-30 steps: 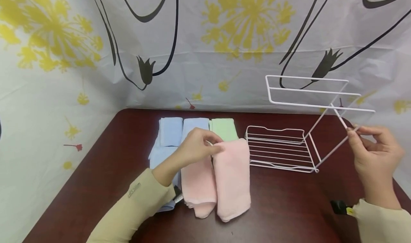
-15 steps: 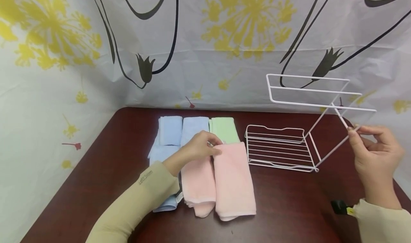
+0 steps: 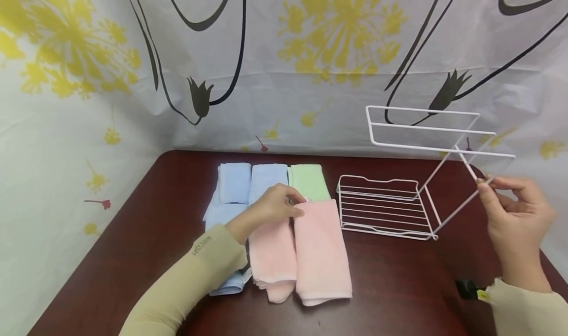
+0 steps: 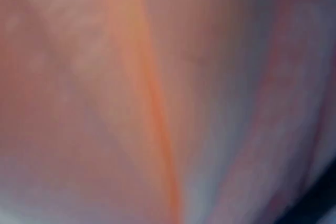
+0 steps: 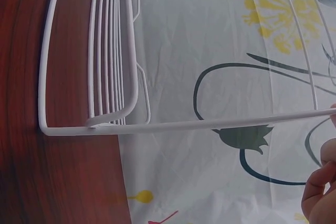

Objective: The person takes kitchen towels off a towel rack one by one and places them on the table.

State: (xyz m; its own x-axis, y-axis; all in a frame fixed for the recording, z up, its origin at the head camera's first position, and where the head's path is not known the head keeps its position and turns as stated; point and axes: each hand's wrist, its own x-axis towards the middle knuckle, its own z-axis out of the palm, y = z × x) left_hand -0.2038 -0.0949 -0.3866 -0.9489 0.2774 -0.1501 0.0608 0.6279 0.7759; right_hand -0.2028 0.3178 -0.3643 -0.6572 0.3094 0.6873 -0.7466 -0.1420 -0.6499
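My left hand (image 3: 277,203) pinches the upper left corner of a folded pink towel (image 3: 322,252), which lies flat at the front of the towel group. Another folded pink towel (image 3: 272,257) lies just left of it, partly under my wrist. In the head view my right hand (image 3: 519,217) pinches the side bar of a white wire rack (image 3: 383,232). The rack's slatted base rests on the table, and its upper bars lean out to the right. The right wrist view shows the rack frame (image 5: 184,125) and my fingertips at the right edge. Only blur fills the left wrist view.
Behind the pink towels lie folded blue towels (image 3: 235,183) and a green towel (image 3: 308,180). The dark red table (image 3: 390,286) meets a patterned cloth wall (image 3: 248,45) at the back and sides. A black strap end (image 3: 466,289) hangs at my right cuff.
The front pink towel has come down flatter, its lower end shifting right and spreading out. My left hand has lowered slightly with its corner. My right hand still holds the rack.
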